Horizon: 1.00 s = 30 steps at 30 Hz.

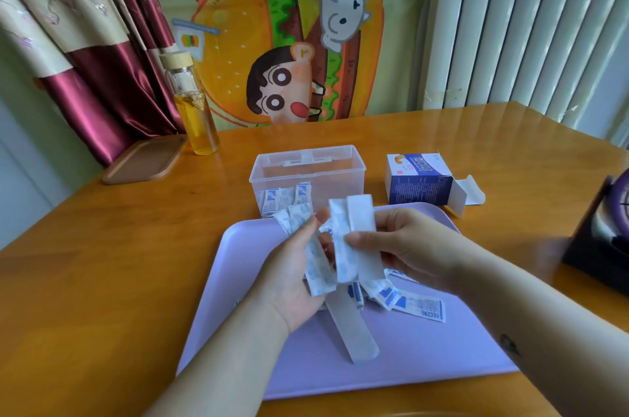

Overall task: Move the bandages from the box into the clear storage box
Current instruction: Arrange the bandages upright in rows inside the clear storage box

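Left hand (287,285) and right hand (408,239) both grip loose bandages (340,229); fanned stack may slip onto tray (425,348).

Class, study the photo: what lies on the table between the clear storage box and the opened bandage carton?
Nothing. In the head view, only a narrow strip of bare wooden table separates the clear storage box from the bandage carton.

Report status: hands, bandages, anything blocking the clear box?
Both busy: left hand and right hand grip bandage strips over the purple tray. Some bandages already in clear box, more loose on tray. Box top open, path clear.
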Available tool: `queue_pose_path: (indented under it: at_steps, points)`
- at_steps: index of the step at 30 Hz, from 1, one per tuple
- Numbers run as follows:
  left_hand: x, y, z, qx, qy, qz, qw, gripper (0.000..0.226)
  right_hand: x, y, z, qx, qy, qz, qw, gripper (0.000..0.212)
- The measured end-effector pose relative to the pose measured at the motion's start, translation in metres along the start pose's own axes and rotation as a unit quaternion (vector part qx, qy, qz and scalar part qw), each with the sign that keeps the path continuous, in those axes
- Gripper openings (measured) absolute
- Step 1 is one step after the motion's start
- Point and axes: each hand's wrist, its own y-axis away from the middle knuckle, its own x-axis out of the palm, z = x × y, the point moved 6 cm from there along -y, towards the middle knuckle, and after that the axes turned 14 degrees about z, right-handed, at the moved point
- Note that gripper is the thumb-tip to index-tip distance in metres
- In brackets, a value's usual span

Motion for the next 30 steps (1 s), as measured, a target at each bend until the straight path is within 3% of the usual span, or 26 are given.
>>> queue_pose_path:
  at_steps: [4, 8, 11, 14, 18, 21, 22, 25, 27, 30]
  points:
    - [0.012, 0.0, 0.009, -0.02, 0.005, 0.038, 0.999, 0.061, 0.01, -0.007, -0.004, 0.015, 0.116, -0.053, 0.992, 0.027]
    - [0.005, 0.004, 0.014, -0.02, 0.033, -0.007, 0.999, 0.034, 0.015, -0.004, 0.005, 0.0, 0.199, -0.09, 0.976, 0.021]
    - [-0.004, 0.004, 0.011, -0.006, 0.101, -0.035, 0.994, 0.02, 0.005, 0.003, 0.018, -0.047, 0.198, -0.134, 0.97, 0.02]
    - [-0.011, 0.004, 0.01, -0.024, 0.129, -0.053, 0.99, 0.02, -0.004, 0.012, 0.035, -0.118, 0.205, -0.174, 0.956, 0.011]
    - [0.002, 0.007, 0.01, -0.076, 0.092, -0.002, 0.993, 0.039, 0.018, 0.01, 0.045, -0.183, 0.369, -0.101, 0.905, 0.021]
    - [0.012, 0.008, 0.011, -0.076, 0.06, 0.031, 0.995, 0.04, 0.031, 0.003, 0.035, -0.184, 0.499, -0.06, 0.845, 0.03]
    - [0.012, 0.008, 0.011, -0.077, 0.055, 0.031, 0.995, 0.037, 0.032, 0.0, 0.03, -0.171, 0.514, -0.039, 0.84, 0.035]
    - [0.004, 0.01, 0.011, -0.068, 0.08, 0.015, 0.994, 0.026, 0.026, 0.001, 0.032, -0.151, 0.453, -0.014, 0.879, 0.041]
    - [-0.003, 0.011, 0.005, -0.05, 0.111, -0.003, 0.993, 0.022, 0.011, 0.006, 0.037, -0.147, 0.386, -0.064, 0.909, 0.037]
    - [-0.014, 0.012, -0.009, -0.007, 0.119, -0.026, 0.993, 0.019, -0.008, 0.007, 0.029, -0.059, 0.431, -0.129, 0.891, 0.015]
